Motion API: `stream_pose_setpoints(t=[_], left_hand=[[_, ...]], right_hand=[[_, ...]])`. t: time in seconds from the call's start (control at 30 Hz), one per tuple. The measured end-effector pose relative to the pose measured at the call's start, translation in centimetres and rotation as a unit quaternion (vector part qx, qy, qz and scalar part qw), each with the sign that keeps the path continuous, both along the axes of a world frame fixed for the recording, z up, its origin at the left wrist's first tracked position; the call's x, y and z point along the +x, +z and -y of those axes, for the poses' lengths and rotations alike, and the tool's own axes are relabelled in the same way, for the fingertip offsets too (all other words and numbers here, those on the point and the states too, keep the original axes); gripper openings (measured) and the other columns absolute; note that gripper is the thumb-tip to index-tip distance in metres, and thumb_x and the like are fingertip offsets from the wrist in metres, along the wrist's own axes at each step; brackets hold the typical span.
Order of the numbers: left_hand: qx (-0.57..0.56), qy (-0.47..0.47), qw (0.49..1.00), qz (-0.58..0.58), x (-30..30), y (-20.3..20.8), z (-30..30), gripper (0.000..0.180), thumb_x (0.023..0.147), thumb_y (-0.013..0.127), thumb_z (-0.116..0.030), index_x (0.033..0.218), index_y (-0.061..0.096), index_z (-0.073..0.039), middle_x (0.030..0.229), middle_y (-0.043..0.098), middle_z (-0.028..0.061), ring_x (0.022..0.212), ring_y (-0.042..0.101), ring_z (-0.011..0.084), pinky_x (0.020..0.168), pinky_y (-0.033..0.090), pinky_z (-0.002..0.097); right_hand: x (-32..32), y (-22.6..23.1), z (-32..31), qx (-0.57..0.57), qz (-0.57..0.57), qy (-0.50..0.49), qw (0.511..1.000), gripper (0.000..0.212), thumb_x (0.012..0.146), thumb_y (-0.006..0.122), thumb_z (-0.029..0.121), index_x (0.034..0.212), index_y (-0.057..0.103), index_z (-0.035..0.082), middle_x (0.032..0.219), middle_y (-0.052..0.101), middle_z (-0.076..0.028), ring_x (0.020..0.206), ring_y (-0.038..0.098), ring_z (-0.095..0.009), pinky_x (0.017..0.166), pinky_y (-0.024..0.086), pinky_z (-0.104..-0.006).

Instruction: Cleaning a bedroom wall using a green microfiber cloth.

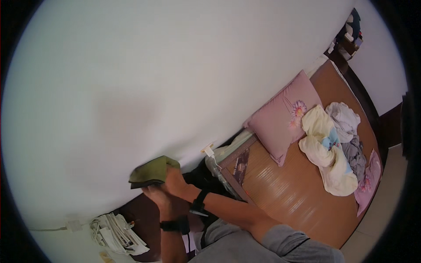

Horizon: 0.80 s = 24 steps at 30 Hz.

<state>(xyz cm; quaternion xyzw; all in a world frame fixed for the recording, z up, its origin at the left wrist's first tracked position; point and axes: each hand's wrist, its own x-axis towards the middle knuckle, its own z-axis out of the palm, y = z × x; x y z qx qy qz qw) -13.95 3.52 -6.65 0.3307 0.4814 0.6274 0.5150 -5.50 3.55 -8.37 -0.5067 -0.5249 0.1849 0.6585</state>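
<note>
An olive-green cloth item (149,172) with a dark lower edge is held up in front of the white wall; it looks folded or cap-like, but I cannot tell its exact kind. My right hand (176,182) grips its right side, the fingertips partly hidden by the fabric. Under the dark edge, my left hand (157,195) supports it with closed fingers, just beside the right one. Each wrist wears a black band; the right band (200,201) has a small pale piece hanging from it.
At lower left, a bundle of papers and white cable (118,234) lies on a dark brown surface (151,219). A white plug (208,150) sits in the wall. To the right, a bed mat (285,193) carries a pink pillow (287,116) and crumpled bedding (326,153).
</note>
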Motion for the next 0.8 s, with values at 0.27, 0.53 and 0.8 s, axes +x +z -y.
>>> stream_pose_setpoints(t=[0.27,0.53,0.8], left_hand=[[-0.067,-0.190,0.979,-0.022,7.9,-5.9,0.3,0.039,0.099,0.066,-0.007,0.133,0.058,0.009,0.132,0.064,0.0136,0.115,0.063,0.0262,0.101,0.051,0.0387],[-0.078,-0.138,0.984,-0.079,7.4,-1.5,2.0,0.044,0.103,0.059,-0.009,0.141,0.048,0.010,0.139,0.058,0.0153,0.124,0.055,0.0259,0.110,0.043,0.0418],[-0.013,0.019,0.999,0.037,-4.6,-2.2,-0.2,0.041,0.101,0.051,-0.003,0.141,0.050,0.007,0.135,0.060,0.0194,0.119,0.063,0.0305,0.104,0.053,0.0446]], right_hand=[[7.9,-5.2,2.8,-0.225,0.037,-0.162,0.960,0.026,0.082,0.075,0.011,0.107,0.071,0.006,0.101,0.074,-0.021,0.096,0.069,-0.046,0.080,0.057,-0.0495],[7.3,-0.4,3.5,-0.196,-0.080,-0.043,0.976,0.029,0.086,0.078,0.012,0.113,0.071,0.004,0.114,0.073,-0.017,0.106,0.069,-0.035,0.091,0.056,-0.0447],[-4.3,-0.3,0.5,-0.082,0.035,0.038,0.995,0.040,0.078,0.078,0.011,0.117,0.072,0.007,0.114,0.073,-0.016,0.107,0.067,-0.040,0.088,0.056,-0.0451]])
